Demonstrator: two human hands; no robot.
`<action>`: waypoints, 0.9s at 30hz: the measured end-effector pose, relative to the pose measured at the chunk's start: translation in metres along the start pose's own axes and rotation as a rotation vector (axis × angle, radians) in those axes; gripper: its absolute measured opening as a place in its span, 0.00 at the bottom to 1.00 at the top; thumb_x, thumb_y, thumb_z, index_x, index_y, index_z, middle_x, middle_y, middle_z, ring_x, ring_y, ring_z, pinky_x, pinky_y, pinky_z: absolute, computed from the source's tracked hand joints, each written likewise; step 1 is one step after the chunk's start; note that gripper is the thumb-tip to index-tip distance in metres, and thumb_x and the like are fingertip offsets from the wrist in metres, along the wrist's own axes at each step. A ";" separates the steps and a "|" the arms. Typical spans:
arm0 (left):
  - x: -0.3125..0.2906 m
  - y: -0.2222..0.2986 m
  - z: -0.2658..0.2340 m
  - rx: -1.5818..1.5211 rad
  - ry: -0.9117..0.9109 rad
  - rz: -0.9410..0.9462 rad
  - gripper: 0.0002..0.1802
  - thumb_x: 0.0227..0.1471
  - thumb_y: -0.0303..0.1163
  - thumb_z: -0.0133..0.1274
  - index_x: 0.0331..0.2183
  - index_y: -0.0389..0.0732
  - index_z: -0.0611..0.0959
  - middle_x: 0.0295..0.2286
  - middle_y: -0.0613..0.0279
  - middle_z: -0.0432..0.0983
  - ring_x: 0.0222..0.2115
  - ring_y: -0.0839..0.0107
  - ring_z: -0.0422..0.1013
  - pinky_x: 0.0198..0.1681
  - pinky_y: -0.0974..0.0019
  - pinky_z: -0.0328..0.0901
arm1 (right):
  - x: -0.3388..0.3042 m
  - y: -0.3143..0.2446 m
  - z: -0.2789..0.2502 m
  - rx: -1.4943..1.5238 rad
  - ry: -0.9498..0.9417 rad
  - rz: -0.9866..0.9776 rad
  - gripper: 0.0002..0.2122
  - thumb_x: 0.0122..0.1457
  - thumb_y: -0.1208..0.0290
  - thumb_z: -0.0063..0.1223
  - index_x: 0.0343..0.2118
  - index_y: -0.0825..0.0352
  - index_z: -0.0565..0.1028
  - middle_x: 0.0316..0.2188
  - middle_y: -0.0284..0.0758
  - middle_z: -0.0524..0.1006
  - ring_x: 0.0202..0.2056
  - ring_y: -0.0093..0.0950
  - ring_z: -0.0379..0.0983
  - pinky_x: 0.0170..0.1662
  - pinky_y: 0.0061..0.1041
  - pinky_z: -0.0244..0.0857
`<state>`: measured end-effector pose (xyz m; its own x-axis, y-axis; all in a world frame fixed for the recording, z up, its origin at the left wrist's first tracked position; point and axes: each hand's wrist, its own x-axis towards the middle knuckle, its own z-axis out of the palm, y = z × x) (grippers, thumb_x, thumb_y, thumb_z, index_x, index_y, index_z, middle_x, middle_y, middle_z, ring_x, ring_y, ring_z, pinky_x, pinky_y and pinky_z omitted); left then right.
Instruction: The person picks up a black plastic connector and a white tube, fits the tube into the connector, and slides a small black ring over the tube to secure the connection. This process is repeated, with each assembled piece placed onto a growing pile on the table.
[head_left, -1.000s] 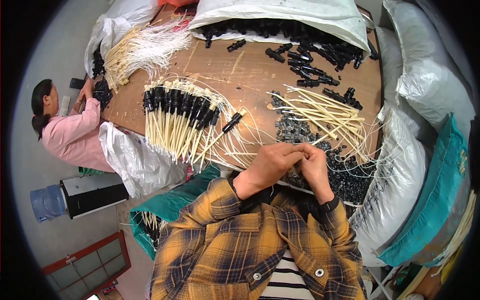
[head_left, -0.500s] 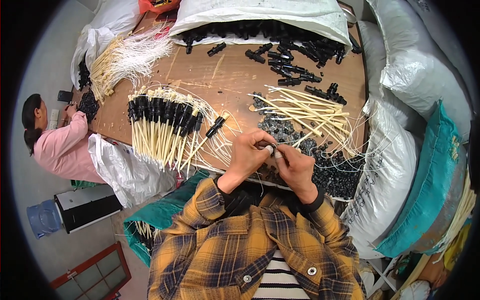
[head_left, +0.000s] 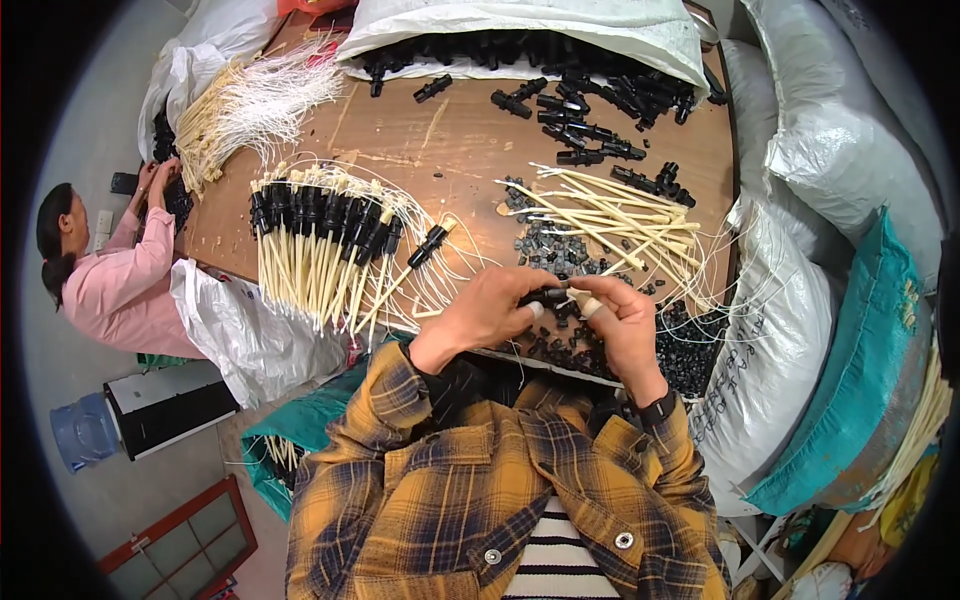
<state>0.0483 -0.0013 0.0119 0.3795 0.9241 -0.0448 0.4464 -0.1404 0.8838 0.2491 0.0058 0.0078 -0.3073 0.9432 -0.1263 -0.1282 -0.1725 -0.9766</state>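
Observation:
My left hand (head_left: 485,305) closes around a black plastic fitting (head_left: 546,295) held level above the table's near edge. At the fitting's right end, my right hand (head_left: 622,322) pinches a small cream-coloured piece between thumb and fingertips. White coverings wrap both thumbs. To the left lies a fanned bundle of cream tubes with black fittings (head_left: 320,225) on their upper ends. One more fitted tube (head_left: 432,245) rests apart, nearer my left hand. Loose cream tubes with thin white strings (head_left: 625,225) lie just beyond my right hand, over small dark plastic pieces (head_left: 560,255).
A white sack (head_left: 520,25) spills black fittings (head_left: 590,130) at the table's back. Stringed tubes (head_left: 235,115) are heaped at the far left, near a person in pink (head_left: 125,275). White sacks (head_left: 775,340) and a teal sack (head_left: 845,380) line the right side.
My hands have moved slightly apart, and the black fitting between them now shows lengthwise. My right hand has shifted right. The person in pink has raised both hands toward the far-left heap.

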 end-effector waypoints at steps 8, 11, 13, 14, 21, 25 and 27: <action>-0.014 0.006 0.011 0.314 0.109 -0.023 0.20 0.38 0.25 0.55 0.40 0.40 0.79 0.28 0.57 0.77 0.25 0.63 0.75 0.26 0.63 0.68 | 0.005 0.010 0.010 -0.488 -0.038 -0.150 0.07 0.49 0.70 0.62 0.31 0.64 0.80 0.12 0.32 0.72 0.13 0.24 0.68 0.19 0.26 0.61; -0.022 0.006 0.007 0.482 0.201 0.100 0.19 0.36 0.27 0.58 0.37 0.43 0.79 0.24 0.59 0.74 0.24 0.58 0.73 0.24 0.58 0.67 | 0.007 0.005 0.014 -0.642 -0.119 0.020 0.10 0.48 0.71 0.64 0.34 0.65 0.77 0.11 0.30 0.68 0.13 0.24 0.62 0.19 0.25 0.58; -0.026 -0.004 0.006 0.614 0.156 0.102 0.18 0.36 0.27 0.59 0.36 0.43 0.80 0.25 0.60 0.75 0.24 0.61 0.74 0.24 0.61 0.67 | 0.008 0.009 0.026 -0.686 -0.102 -0.065 0.11 0.48 0.72 0.63 0.35 0.65 0.77 0.13 0.31 0.70 0.15 0.25 0.65 0.21 0.25 0.60; -0.029 -0.009 0.004 0.621 0.161 0.095 0.18 0.36 0.27 0.59 0.36 0.43 0.80 0.25 0.60 0.75 0.24 0.61 0.74 0.24 0.61 0.67 | 0.008 0.010 0.030 -0.732 -0.072 -0.145 0.11 0.48 0.72 0.63 0.36 0.65 0.77 0.15 0.33 0.72 0.16 0.26 0.67 0.22 0.26 0.62; -0.054 -0.052 -0.060 0.993 0.858 -0.185 0.17 0.34 0.31 0.62 0.32 0.43 0.79 0.36 0.61 0.69 0.42 0.62 0.64 0.45 0.58 0.52 | 0.021 0.002 0.013 -0.931 -0.051 -0.504 0.13 0.47 0.71 0.63 0.37 0.65 0.77 0.32 0.38 0.78 0.29 0.34 0.75 0.31 0.27 0.68; -0.034 -0.044 -0.048 0.893 0.918 -0.212 0.32 0.30 0.27 0.61 0.45 0.42 0.75 0.43 0.59 0.67 0.48 0.60 0.60 0.50 0.56 0.52 | 0.017 0.009 0.027 -1.065 -0.254 -0.653 0.14 0.43 0.66 0.66 0.35 0.63 0.78 0.35 0.38 0.77 0.27 0.34 0.74 0.30 0.26 0.67; -0.012 -0.040 -0.039 0.763 0.768 -0.092 0.29 0.31 0.28 0.62 0.43 0.42 0.77 0.42 0.59 0.68 0.47 0.60 0.61 0.48 0.57 0.54 | 0.029 0.013 0.004 -1.063 -0.027 -0.506 0.11 0.45 0.69 0.64 0.32 0.65 0.78 0.32 0.37 0.77 0.27 0.35 0.74 0.29 0.28 0.66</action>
<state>-0.0055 0.0068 -0.0048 -0.1708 0.8809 0.4414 0.9340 0.0021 0.3574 0.2347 0.0294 -0.0078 -0.4682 0.8281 0.3083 0.6060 0.5548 -0.5701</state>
